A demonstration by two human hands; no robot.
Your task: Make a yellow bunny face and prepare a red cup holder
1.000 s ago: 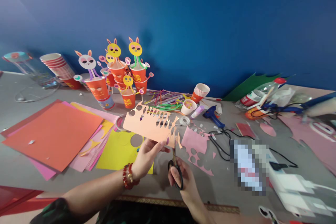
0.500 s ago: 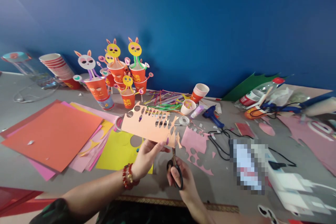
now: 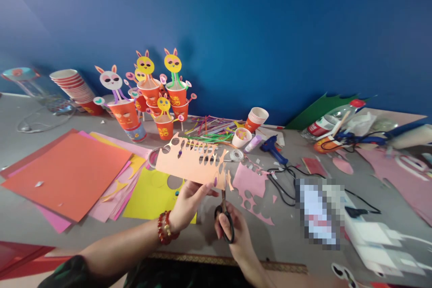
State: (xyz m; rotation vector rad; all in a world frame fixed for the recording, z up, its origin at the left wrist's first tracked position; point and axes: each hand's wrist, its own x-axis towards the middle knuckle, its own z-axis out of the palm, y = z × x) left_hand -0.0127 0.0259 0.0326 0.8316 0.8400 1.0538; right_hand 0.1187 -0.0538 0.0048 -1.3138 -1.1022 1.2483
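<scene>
Between the thumb and fingers of my left hand is a sheet of peach paper, held up off the table. Rows of oval holes run along its top, and its right edge is ragged. A small purple-edged oval shows on the sheet near my thumb. My right hand has its fingers through the handles of black-handled scissors. Their blades point up and meet the paper's right edge. Under my left hand lies a yellow sheet with a round cut-out. Pink paper scraps lie right of the scissors.
Paper cups with rabbit figures stand at the back left, near stacked cups. Coloured sheets cover the left side. Toward the right are a blue glue gun, its black cable, a bottle and a power strip.
The far edge of the peach paper has tilted down very slightly. Both hands and the scissors stay in nearly the same place.
</scene>
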